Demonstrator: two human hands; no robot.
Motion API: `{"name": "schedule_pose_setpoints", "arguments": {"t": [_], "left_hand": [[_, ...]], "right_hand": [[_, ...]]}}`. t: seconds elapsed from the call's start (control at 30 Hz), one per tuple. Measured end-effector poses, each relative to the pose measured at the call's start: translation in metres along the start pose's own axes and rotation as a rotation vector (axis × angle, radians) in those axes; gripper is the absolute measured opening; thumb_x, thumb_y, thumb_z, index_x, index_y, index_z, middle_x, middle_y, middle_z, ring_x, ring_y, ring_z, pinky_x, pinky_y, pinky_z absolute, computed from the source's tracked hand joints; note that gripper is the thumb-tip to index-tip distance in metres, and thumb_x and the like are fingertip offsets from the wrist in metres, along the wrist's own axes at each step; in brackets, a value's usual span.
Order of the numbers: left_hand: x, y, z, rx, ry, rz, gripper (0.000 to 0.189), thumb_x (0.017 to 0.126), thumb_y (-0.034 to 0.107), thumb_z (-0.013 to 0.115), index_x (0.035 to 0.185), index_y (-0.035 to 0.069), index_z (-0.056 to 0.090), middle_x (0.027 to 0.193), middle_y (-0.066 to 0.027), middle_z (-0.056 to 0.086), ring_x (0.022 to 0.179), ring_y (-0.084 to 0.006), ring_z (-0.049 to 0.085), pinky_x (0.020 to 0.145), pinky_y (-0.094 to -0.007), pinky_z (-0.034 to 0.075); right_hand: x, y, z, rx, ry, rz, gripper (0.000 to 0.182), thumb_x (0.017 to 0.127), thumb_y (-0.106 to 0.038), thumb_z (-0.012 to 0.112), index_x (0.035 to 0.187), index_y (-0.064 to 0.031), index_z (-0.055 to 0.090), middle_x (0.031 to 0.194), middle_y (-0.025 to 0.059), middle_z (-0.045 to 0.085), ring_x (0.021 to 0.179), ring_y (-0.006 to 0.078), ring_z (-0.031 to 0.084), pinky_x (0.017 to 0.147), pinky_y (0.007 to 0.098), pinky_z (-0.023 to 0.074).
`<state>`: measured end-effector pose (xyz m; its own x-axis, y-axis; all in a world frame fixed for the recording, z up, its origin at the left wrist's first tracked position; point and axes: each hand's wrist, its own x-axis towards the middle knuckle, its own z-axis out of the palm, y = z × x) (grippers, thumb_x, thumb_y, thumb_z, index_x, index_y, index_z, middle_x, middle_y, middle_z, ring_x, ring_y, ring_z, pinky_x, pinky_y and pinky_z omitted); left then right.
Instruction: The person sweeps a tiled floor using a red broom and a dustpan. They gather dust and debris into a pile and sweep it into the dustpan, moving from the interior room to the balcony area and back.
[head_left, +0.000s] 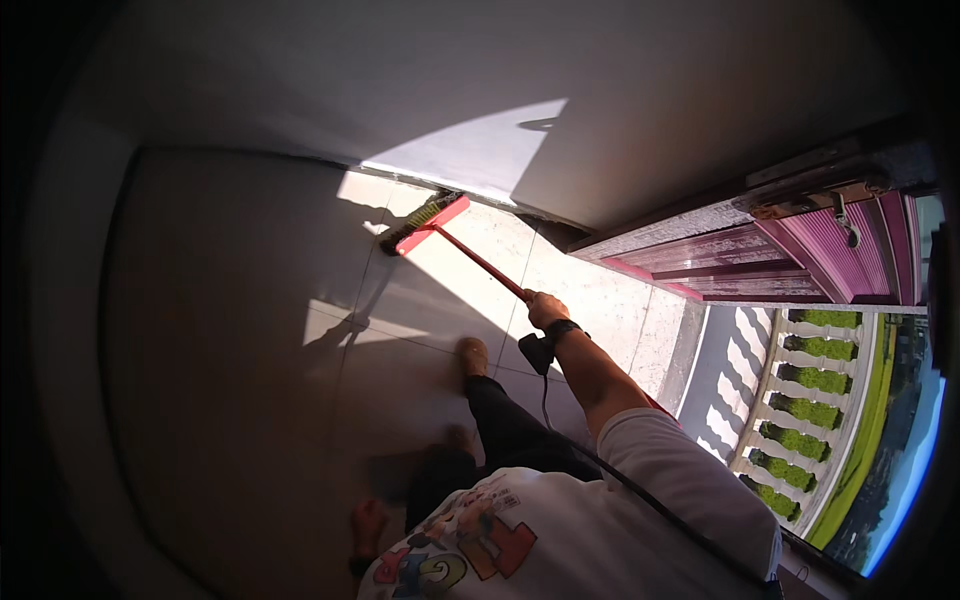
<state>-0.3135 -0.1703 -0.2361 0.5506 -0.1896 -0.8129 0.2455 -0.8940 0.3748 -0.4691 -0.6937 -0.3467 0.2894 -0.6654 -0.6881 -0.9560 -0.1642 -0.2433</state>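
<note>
My right hand (547, 310) grips the red handle (487, 264) of a push broom, with a black strap and a small box at the wrist. The red broom head (433, 226) rests tilted on the tiled floor, close to the foot of the wall. Its dark and yellowish bristles (415, 223) face that wall, and greyish dust or fluff clings near their upper end. Low at my side, in shadow, hangs my left hand (369, 519). It is away from the broom, and its fingers are too dim to make out.
An open door (750, 255) with pink panels and a metal handle (846, 221) stands at the right. Past the threshold (681, 349) lies a balcony with a white balustrade (806, 405). Sunlight falls across the floor tiles (581, 300) and the wall (472, 142). A black cable (637, 484) runs along my right arm.
</note>
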Motion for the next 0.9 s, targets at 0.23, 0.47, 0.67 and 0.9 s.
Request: {"name": "schedule_pose_setpoints", "arguments": {"t": [0.23, 0.47, 0.67, 0.9], "left_hand": [[0.075, 0.087, -0.005, 0.152, -0.174, 0.274, 0.02, 0.08, 0.023, 0.053, 0.076, 0.003, 0.052, 0.062, -0.0031, 0.052, 0.051, -0.0099, 0.049, 0.043, -0.0243, 0.039], [0.118, 0.191, -0.018, 0.15, -0.24, 0.289, 0.016, 0.079, 0.019, 0.053, 0.078, 0.003, 0.052, 0.06, -0.0028, 0.052, 0.044, -0.0095, 0.047, 0.041, -0.023, 0.039], [0.176, 0.233, -0.022, 0.437, -0.426, 0.361, 0.015, 0.081, 0.017, 0.05, 0.079, 0.003, 0.053, 0.069, -0.008, 0.055, 0.055, -0.0155, 0.053, 0.05, -0.0272, 0.043], [0.191, 0.289, -0.018, 0.567, -0.383, 0.455, 0.015, 0.079, 0.015, 0.049, 0.072, 0.003, 0.056, 0.057, -0.0077, 0.052, 0.049, -0.0185, 0.049, 0.052, -0.0296, 0.043]], "right_hand": [[-0.151, 0.168, 0.026, 0.164, -0.116, 0.305, 0.032, 0.081, -0.026, 0.038, 0.112, -0.0182, 0.044, 0.098, 0.0165, 0.056, 0.092, 0.0326, 0.053, 0.077, 0.0425, 0.0424], [-0.301, 0.18, 0.055, 0.219, 0.003, 0.522, 0.033, 0.082, -0.027, 0.036, 0.11, -0.0148, 0.048, 0.088, 0.0186, 0.058, 0.084, 0.0357, 0.055, 0.073, 0.0446, 0.043], [-0.322, 0.125, 0.052, 0.426, 0.029, 0.612, 0.034, 0.082, -0.037, 0.039, 0.109, -0.0168, 0.049, 0.083, 0.018, 0.059, 0.079, 0.0342, 0.056, 0.067, 0.0432, 0.0434], [-0.208, 0.092, 0.073, 0.293, 0.033, 0.44, 0.032, 0.087, -0.021, 0.03, 0.116, -0.0187, 0.045, 0.089, 0.0146, 0.059, 0.083, 0.0318, 0.057, 0.07, 0.0404, 0.0458]]}}
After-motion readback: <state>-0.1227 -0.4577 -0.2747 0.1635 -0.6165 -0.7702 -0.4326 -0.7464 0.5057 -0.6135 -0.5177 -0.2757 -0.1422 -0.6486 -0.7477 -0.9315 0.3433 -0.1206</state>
